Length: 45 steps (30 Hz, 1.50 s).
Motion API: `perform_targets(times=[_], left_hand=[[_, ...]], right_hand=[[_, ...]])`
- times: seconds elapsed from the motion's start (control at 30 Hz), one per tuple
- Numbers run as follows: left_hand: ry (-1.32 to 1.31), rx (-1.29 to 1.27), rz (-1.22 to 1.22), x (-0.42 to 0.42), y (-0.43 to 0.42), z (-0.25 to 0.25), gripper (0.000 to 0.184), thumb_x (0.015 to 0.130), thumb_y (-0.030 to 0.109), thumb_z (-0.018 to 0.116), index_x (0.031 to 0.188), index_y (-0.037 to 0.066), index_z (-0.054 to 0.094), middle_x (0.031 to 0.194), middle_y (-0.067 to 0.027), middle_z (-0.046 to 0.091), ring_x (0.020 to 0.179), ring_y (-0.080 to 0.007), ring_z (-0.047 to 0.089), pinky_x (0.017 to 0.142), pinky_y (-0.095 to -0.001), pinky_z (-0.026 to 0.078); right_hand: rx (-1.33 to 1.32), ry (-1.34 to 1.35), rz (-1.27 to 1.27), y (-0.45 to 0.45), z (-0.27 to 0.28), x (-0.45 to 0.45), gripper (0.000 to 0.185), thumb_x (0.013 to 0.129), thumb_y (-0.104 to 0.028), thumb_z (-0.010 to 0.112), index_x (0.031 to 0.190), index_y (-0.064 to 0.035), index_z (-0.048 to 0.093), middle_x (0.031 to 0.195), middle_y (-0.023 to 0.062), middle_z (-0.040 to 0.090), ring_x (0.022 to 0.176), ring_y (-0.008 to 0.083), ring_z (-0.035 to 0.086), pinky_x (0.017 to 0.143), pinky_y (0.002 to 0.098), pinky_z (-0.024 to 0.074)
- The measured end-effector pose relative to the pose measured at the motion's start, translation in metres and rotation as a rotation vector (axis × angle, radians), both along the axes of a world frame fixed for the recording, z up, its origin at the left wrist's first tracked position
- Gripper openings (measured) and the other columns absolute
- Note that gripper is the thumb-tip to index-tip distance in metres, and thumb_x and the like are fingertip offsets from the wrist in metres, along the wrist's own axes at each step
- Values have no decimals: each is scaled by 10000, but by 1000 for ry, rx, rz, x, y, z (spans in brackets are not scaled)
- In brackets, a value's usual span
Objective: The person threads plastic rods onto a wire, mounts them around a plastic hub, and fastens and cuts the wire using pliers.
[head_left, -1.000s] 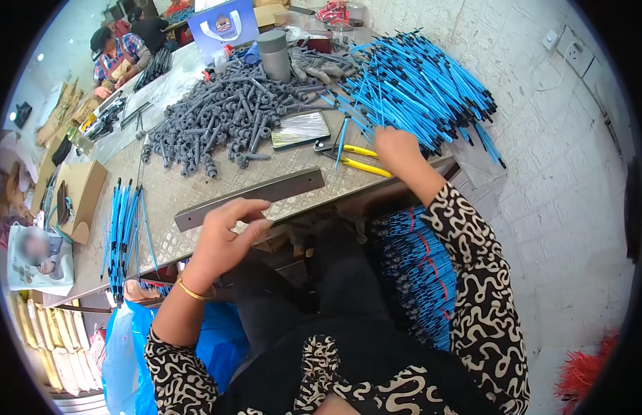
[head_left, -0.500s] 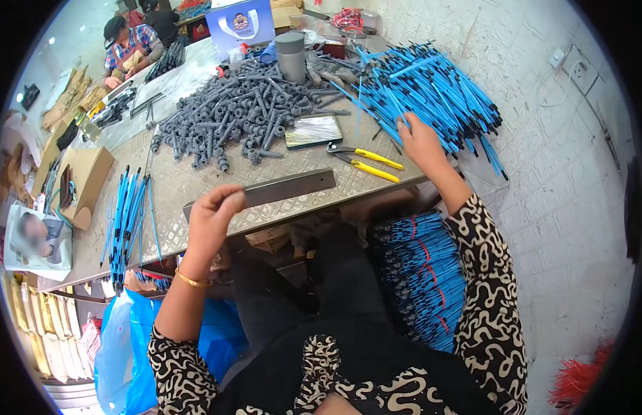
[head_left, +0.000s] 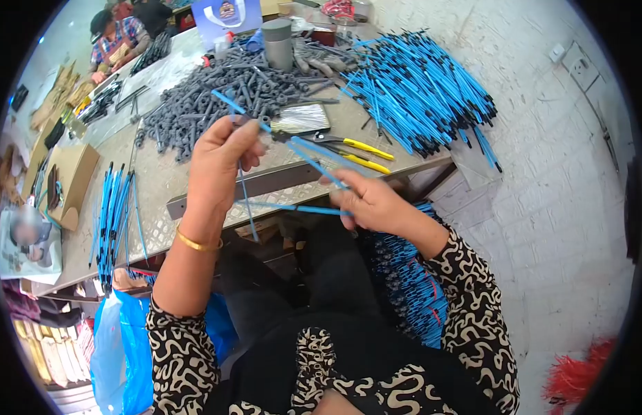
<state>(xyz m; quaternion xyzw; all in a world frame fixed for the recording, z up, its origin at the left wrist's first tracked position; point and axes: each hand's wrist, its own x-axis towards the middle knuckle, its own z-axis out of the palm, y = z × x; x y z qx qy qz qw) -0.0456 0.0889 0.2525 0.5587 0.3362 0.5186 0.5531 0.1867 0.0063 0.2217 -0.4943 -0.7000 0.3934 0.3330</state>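
Note:
My left hand (head_left: pixel 220 155) is raised over the front of the table, its fingers pinched on a thin blue rod (head_left: pixel 228 102) that points up and away. In my right hand (head_left: pixel 370 202), closed fingers grip blue rods (head_left: pixel 314 209) with dark sections, blurred by motion. Their ends cross between my hands, and I cannot tell how many there are. Below my hands runs a dark metal bar (head_left: pixel 283 181) along the table edge. Yellow-handled pliers (head_left: pixel 366 153) lie beyond my right hand, beside a small box of thin pale pins (head_left: pixel 301 119).
Grey plastic parts (head_left: pixel 196 114) are heaped mid-table, with a grey cup (head_left: pixel 278 45) behind. A large pile of blue rods (head_left: pixel 421 90) lies at right, and a smaller bunch (head_left: pixel 113 221) at the left edge. A cardboard box (head_left: pixel 72 180) stands left. Another person (head_left: pixel 117 41) sits far left.
My right hand has come back from the rod pile toward the middle with blue rods in it. My left hand has risen slightly and now grips a blue rod. The view has shifted a little.

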Motion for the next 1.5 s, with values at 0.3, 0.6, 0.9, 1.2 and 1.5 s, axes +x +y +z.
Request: perform_targets(times=[0.3,0.6,0.9,1.2,1.5], left_hand=[[-951,-252,-312,8,-50,5,209,998,210,361,1039,109,540,620,26,457,468,-45,330,451,-208,284],[-993,-159,-596,-16,-92,-8,341,1001,339,331,1101,74,522,535,44,430,434,-67,433,469,-241,341],[-806,-270,-398,-44,-103,-16,393,959,173,444,1342,95,395,746,-97,598,606,-179,547,548,-278,414],[-707,-101,48,-59,-33,-9,449,948,214,467,1352,61,345,1324,-240,437,1170,-333,490,946,-422,436],[-577,-98,239,-44,-36,-12,71,892,105,574,952,69,557,820,-85,644,703,-165,648,627,-288,546]], right_hand=[[-333,352,-40,-8,-17,5,394,913,-435,531,922,-42,561,719,15,531,600,86,471,548,223,400],[167,-997,-510,123,-23,83,311,854,-255,554,982,26,520,792,216,649,747,367,644,661,459,506],[479,-703,-595,149,-19,70,237,897,-192,468,983,22,524,758,223,639,707,383,628,609,467,490],[-57,367,-130,65,11,-7,157,923,-189,501,973,-45,541,684,-35,499,567,22,423,492,193,354],[-471,491,202,7,-5,-29,124,916,-111,425,1005,-42,476,720,15,532,520,29,391,459,161,319]])
